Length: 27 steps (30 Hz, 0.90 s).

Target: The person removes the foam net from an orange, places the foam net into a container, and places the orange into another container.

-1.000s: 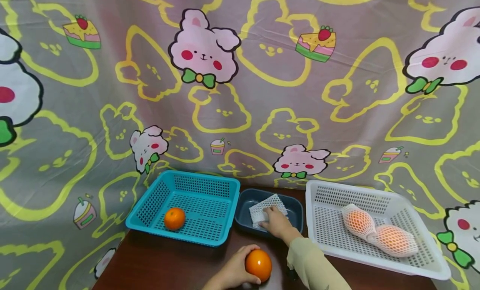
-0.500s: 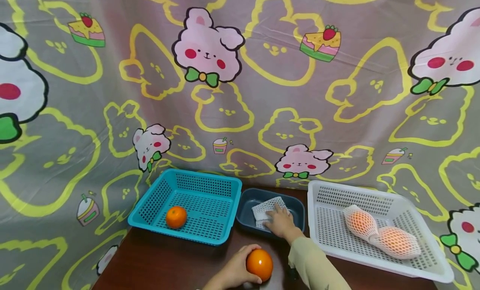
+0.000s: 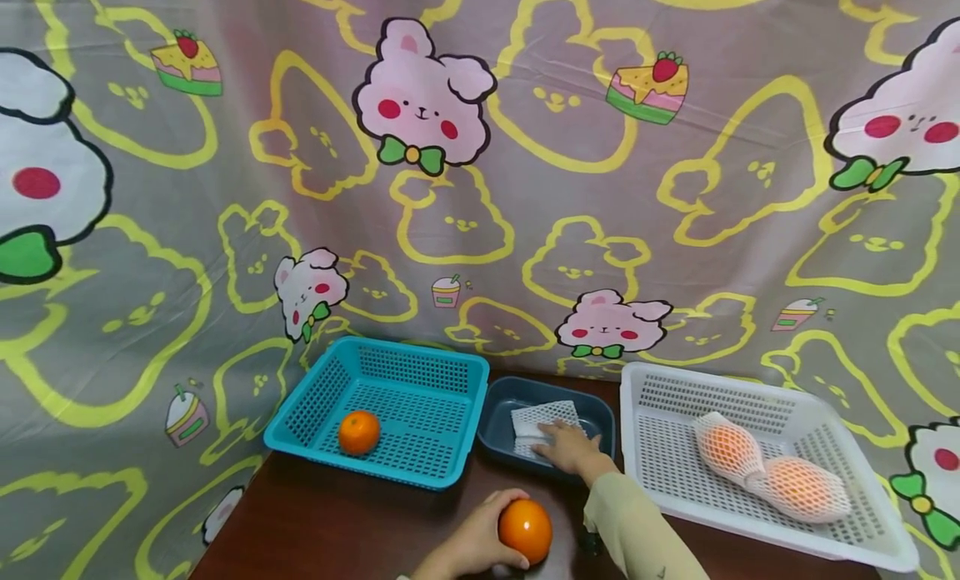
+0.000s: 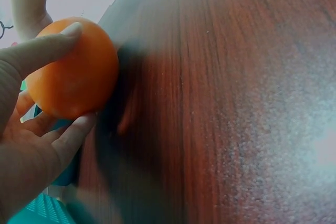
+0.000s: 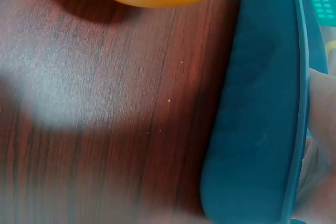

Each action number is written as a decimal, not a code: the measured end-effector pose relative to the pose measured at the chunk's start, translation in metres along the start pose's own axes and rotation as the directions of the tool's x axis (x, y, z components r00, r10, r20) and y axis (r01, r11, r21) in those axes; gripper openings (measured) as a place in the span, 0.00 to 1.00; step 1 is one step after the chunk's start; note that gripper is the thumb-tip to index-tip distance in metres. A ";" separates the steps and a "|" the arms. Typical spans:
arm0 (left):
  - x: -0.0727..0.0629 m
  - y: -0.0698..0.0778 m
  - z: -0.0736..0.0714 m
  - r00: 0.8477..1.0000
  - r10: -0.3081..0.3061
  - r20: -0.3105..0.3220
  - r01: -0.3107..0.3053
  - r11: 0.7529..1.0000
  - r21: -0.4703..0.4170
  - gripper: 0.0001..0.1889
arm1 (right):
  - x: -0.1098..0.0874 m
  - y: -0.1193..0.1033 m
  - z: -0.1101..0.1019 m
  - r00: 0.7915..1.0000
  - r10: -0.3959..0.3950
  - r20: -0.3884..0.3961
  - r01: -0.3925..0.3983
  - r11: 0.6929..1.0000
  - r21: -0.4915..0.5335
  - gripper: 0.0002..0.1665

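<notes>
My left hand (image 3: 480,540) grips a large orange (image 3: 526,531) on the dark wooden table, thumb on one side and fingers on the other. The left wrist view shows the thumb across the top of the orange (image 4: 86,72) and fingertips against its lower side. My right hand (image 3: 572,449) reaches into a dark blue tray (image 3: 491,434), fingers spread and resting on a white foam fruit net (image 3: 543,413) that lies flattened there. In the right wrist view the tray wall (image 5: 257,108) covers most of that hand.
A turquoise basket (image 3: 457,472) at the left holds a smaller orange (image 3: 359,432). The white basket (image 3: 637,463) at the right holds two fruits in foam nets (image 3: 802,487). A patterned curtain (image 3: 480,230) hangs close behind the containers.
My right hand's fingers have loosened from the foam net and spread, shifting slightly right and toward me. The net lies lower in the tray. The left hand keeps its grip on the orange.
</notes>
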<state>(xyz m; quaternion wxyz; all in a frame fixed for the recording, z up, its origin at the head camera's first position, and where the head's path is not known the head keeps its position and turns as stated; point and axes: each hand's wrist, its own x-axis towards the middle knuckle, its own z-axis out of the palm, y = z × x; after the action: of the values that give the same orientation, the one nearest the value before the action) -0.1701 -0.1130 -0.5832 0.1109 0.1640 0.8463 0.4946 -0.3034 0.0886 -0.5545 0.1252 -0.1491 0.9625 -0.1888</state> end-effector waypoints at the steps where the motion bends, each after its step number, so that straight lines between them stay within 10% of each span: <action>1: 0.000 -0.001 0.000 1.000 0.009 0.009 -0.009 1.000 0.012 0.38 | 0.000 0.001 0.000 1.000 -0.003 0.000 0.003 1.000 0.004 0.32; 27: -0.006 0.000 -0.004 1.000 -0.018 0.001 0.018 0.986 -0.165 0.38 | -0.012 0.001 -0.029 0.989 -0.145 -0.035 0.144 0.988 -0.047 0.28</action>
<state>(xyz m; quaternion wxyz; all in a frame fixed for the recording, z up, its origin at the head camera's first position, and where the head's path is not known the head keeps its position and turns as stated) -0.1659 -0.1184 -0.5809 0.1282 0.1464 0.8039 0.5621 -0.3013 0.1031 -0.5273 0.0894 -0.2176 0.9553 -0.1788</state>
